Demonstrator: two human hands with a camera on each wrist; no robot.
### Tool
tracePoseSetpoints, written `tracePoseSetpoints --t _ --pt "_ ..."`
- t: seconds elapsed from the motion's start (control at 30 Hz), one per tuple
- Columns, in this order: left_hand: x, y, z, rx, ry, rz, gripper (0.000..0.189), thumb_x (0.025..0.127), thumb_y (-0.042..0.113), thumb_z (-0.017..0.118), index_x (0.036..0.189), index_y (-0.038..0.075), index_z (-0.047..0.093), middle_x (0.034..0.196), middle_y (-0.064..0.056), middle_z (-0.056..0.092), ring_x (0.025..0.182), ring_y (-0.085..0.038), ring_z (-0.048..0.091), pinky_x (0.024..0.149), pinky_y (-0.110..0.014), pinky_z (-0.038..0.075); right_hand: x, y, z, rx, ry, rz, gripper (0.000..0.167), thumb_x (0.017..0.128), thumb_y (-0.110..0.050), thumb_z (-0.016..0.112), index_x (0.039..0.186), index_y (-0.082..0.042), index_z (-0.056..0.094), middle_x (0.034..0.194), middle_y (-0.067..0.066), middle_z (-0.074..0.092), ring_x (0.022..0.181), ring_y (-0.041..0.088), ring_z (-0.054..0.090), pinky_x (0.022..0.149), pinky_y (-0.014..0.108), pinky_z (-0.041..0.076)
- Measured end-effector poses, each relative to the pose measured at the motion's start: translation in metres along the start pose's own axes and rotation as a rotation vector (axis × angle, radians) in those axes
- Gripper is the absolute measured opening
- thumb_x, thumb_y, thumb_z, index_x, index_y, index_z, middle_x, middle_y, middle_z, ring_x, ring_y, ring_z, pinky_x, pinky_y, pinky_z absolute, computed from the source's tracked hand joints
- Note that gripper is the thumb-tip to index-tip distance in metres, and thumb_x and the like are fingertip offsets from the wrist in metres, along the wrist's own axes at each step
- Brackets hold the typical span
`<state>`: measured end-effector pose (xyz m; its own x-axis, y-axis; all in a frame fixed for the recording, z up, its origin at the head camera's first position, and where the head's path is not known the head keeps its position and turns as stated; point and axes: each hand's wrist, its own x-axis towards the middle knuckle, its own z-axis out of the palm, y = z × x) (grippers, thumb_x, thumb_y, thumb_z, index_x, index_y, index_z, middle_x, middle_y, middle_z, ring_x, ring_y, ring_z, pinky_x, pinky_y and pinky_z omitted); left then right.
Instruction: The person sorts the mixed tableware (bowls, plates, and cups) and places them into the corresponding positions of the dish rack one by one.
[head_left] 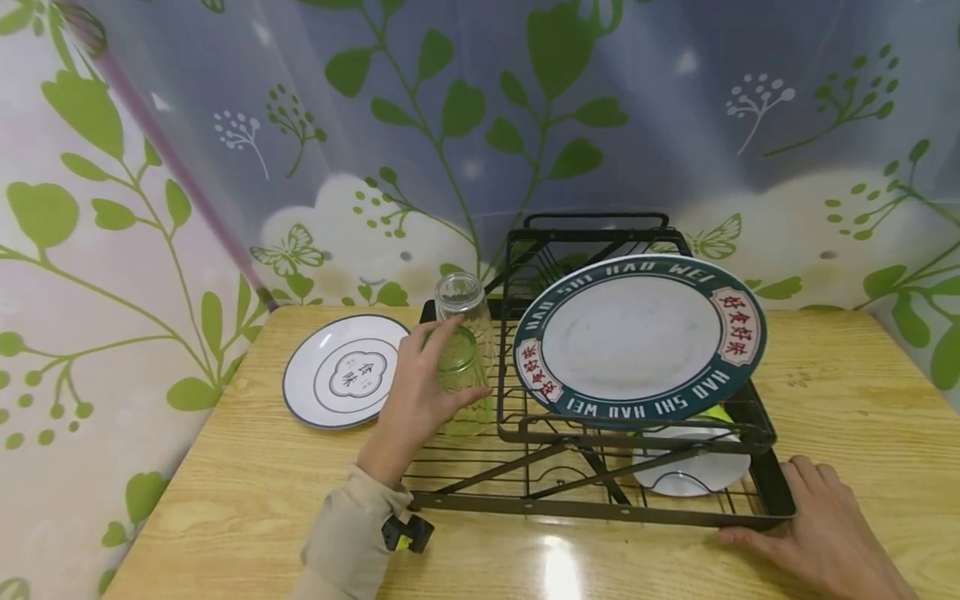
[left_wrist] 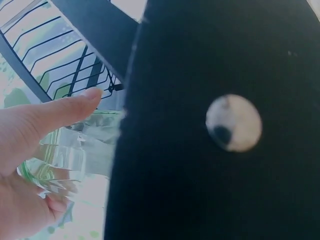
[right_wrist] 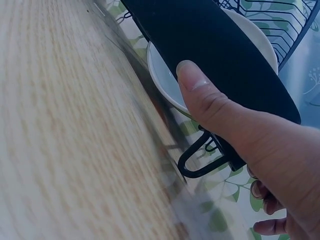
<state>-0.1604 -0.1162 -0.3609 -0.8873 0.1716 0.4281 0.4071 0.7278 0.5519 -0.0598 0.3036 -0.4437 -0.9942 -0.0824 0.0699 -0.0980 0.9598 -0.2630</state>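
Note:
A black two-tier dish rack [head_left: 517, 504] stands on the wooden table. At its left end, my left hand [head_left: 416, 379] has thumb and fingers around a green-tinted glass [head_left: 468, 412], which sits upside down on the lower tier. The left wrist view shows the thumb across this glass [left_wrist: 75, 155], close to the dark rack edge. Behind it stands a clear glass [head_left: 460, 293], also inverted. My right hand [head_left: 821, 529] grips the rack's front right corner; in the right wrist view its thumb presses the black rim [right_wrist: 235, 65], with the other fingers partly hidden.
A large oval plate [head_left: 630, 346] with a green lettered rim lies on the upper tier. Below it, a white bowl [head_left: 693, 479] sits in the lower tier. Left of the rack, a white plate [head_left: 307, 383] rests on the table [head_left: 225, 492]. A patterned cloth [head_left: 465, 125] hangs behind.

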Motion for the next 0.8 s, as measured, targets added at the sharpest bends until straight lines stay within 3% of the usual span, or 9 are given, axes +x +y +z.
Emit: tracePoseSetpoints --t 0.5,0.8 --pt "0.0011 -0.0003 0.0008 -0.078 -0.016 -0.112 0.105 0.063 0.032 0.091 0.146 0.002 0.032 0.143 -0.021 0.042 0.131 -0.038 0.040 0.107 -0.052 0.032 0.0000 -0.0009 0.0010 0.019 -0.012 0.024 0.101 0.057 -0.068 0.080 0.111 0.012 0.050 0.093 0.019 0.053 0.086 0.037 0.042 0.074 0.053 0.036" --pt "-0.0002 0.0004 -0.0015 -0.090 -0.004 -0.103 0.094 0.069 0.026 0.088 0.144 0.001 0.036 0.139 -0.021 0.047 0.127 -0.038 0.044 0.104 -0.052 0.035 0.0004 -0.0006 0.0008 0.020 0.007 0.003 0.097 0.057 -0.067 0.081 0.109 0.009 0.052 0.091 0.016 0.053 0.085 0.035 0.043 0.073 0.051 0.035"
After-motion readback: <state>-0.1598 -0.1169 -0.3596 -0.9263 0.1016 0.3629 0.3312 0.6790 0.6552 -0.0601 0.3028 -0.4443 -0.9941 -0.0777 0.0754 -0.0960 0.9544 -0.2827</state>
